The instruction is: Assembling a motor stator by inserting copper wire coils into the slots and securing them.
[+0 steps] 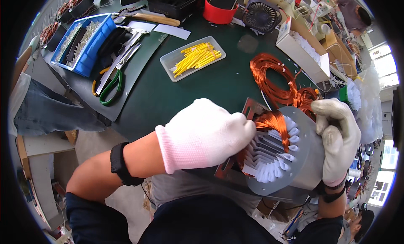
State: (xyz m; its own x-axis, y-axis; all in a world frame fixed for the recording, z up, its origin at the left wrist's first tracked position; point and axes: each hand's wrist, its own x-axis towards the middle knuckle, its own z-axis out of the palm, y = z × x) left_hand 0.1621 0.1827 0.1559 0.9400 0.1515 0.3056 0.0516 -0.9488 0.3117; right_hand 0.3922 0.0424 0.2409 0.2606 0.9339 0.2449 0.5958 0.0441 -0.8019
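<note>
Left hand (pixel 202 134) in a white glove is bunched up, fingers pinched on the copper wire coil (pixel 269 123) it's pushing into the motor core (pixel 290 160) right at its fingertips. Right hand (pixel 338 139), also gloved, is wrapped around the far rim of that grey metal core, clamped on to steady it. The core sits on its side at the near table edge (pixel 202 84), just above the lap. As for progress, I'd say it's early-ish: one coil is partly seated, most white paper slot liners (pixel 273 166) look empty, and a big loose bundle of copper wire (pixel 273 75) waits just beyond both hands. Further out past the left hand: a tray of yellow sleeves (pixel 195 57) and green-handled scissors (pixel 111 86).
</note>
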